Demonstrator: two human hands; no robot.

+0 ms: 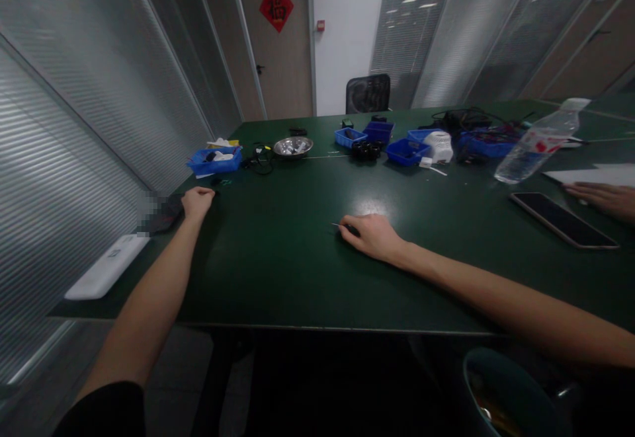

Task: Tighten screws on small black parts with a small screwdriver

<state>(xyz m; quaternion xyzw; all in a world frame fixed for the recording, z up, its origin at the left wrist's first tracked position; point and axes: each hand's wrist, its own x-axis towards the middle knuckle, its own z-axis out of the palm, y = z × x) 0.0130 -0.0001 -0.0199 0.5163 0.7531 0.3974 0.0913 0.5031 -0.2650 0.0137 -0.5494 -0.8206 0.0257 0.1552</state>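
Note:
My left hand point(197, 201) rests as a loose fist on the dark green table point(278, 272), near its left edge. I cannot see anything inside it. My right hand point(373, 235) lies near the table's middle, fingers curled around a thin dark tool point(346, 227) whose fine tip points left. A small green part point(225, 182) lies just beyond my left hand.
A white flat device point(106, 266) lies at the left corner. Blue bins point(215, 159), a metal bowl point(293, 147), cables and a white roll stand across the far side. A tilted water bottle point(538, 141), a phone point(563, 219) and another person's hand point(602, 198) are at right.

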